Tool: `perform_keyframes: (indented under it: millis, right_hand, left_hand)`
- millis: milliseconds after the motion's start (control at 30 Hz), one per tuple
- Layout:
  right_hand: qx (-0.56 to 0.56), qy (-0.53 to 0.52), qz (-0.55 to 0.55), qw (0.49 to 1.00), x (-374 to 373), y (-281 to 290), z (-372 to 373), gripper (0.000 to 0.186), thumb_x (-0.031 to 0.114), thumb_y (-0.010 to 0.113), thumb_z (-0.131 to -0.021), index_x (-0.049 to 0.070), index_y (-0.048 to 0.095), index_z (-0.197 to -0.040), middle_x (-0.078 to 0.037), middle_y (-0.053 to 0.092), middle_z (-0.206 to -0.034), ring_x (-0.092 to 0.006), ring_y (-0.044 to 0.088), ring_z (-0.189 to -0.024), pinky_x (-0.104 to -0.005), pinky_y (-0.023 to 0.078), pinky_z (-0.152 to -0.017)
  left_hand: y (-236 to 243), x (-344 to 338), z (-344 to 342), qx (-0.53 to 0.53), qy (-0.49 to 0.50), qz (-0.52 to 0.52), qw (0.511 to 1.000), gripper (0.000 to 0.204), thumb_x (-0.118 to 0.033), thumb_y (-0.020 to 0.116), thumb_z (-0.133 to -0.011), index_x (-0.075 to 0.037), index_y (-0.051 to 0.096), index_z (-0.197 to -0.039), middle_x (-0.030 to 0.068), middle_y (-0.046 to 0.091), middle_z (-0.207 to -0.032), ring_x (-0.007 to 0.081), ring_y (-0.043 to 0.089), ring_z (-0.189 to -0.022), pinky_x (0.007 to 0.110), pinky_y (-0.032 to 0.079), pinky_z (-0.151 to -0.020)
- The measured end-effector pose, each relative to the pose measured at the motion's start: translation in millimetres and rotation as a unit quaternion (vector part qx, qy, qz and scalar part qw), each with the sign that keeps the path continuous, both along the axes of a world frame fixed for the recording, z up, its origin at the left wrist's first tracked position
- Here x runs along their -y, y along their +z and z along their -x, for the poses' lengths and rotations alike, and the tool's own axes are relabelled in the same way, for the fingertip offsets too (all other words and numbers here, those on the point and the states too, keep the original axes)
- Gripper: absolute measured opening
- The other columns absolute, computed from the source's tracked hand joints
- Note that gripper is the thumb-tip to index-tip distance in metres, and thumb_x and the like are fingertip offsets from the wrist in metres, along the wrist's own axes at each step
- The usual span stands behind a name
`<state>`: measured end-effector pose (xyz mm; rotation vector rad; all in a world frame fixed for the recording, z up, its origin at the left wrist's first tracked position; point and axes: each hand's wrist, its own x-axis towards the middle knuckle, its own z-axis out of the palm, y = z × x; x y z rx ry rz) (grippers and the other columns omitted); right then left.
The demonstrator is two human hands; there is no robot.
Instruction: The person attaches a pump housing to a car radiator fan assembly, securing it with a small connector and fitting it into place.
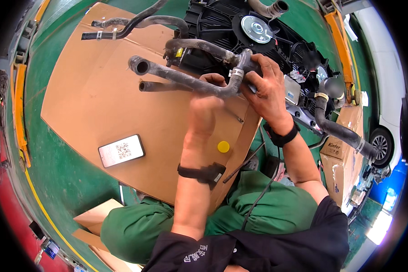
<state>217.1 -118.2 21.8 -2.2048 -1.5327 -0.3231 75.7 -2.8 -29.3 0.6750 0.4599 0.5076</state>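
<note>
A branched, dusty black rubber hose assembly (186,78) is raised over the brown cardboard sheet, its open ends pointing left. My right hand (268,90) is closed around the tee joint at its right end, beside a metal clamp (236,72). My left hand (203,113), smeared by motion, is curled around the lower hose from beneath, with fingertips showing above it. Just right of that hand is a thin dark rod (234,116); whether the hand touches it I cannot tell. Below lies a yellow round cap (223,146) on the cardboard.
A phone (121,150) with a lit screen lies on the cardboard sheet (86,99). A radiator fan assembly (257,30) stands beyond my hands, with another hose (344,135) at right. Cardboard boxes (337,170), orange lift posts (20,109) and a white car (385,68) surround the green floor.
</note>
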Motion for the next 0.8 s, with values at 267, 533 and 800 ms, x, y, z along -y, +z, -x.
perform_keyframes:
  millis: [267,533,800]
  right_hand:
    - [0.012,-0.002,-0.015,1.000,-0.1,-1.0,0.4,0.026,0.016,0.084,-0.068,0.007,0.069,-0.088,-0.016,0.058,-0.131,-0.0369,0.054,-0.123,-0.0478,0.044,-0.098]
    - [0.002,-0.007,-0.019,1.000,-2.5,-6.7,4.1,0.025,0.016,0.083,-0.070,0.008,0.071,-0.090,-0.014,0.059,-0.131,-0.0366,0.054,-0.123,-0.0484,0.044,-0.097]
    - [0.032,-0.033,-0.006,0.999,-1.9,-7.1,0.7,0.024,0.018,0.084,-0.068,0.008,0.071,-0.086,-0.013,0.060,-0.132,-0.0351,0.054,-0.123,-0.0484,0.044,-0.097]
  left_hand:
    - [3.4,-0.4,1.1,-0.022,-0.029,-0.021,0.999,0.049,-0.009,0.057,-0.065,0.003,0.060,-0.113,0.0061,0.061,-0.084,0.0125,0.053,-0.071,0.024,0.041,-0.064]
    - [3.5,-0.4,3.4,-0.029,-0.039,0.006,0.999,0.049,-0.011,0.057,-0.064,0.004,0.060,-0.111,0.0073,0.061,-0.083,0.0124,0.052,-0.070,0.022,0.040,-0.062]
    - [1.1,-1.9,0.1,-0.032,-0.045,-0.028,0.998,0.050,-0.012,0.057,-0.063,0.005,0.060,-0.110,0.0080,0.060,-0.084,0.0132,0.052,-0.072,0.022,0.040,-0.062]
